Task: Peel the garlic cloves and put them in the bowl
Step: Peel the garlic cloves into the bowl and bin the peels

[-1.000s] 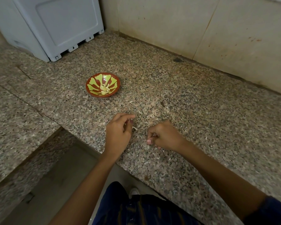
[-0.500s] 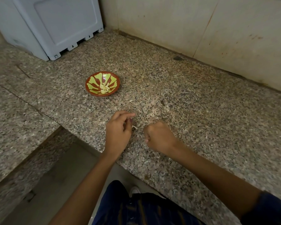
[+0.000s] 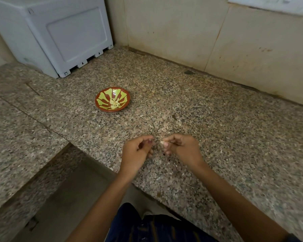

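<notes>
- Now your right hand (image 3: 180,147) pinches a small garlic clove (image 3: 162,142) at its fingertips, just above the table (image 3: 217,137).
- Your left hand (image 3: 136,151) sits just beside it, fingers loosely curled, holding nothing I can make out.
- The bowl (image 3: 101,106) with peeled cloves (image 3: 115,103) lies well beyond your left hand.

Speckled polished granite counter (image 3: 208,119), glossy glazed bowl (image 3: 101,106), smooth grey plastic appliance (image 3: 63,37)
</notes>
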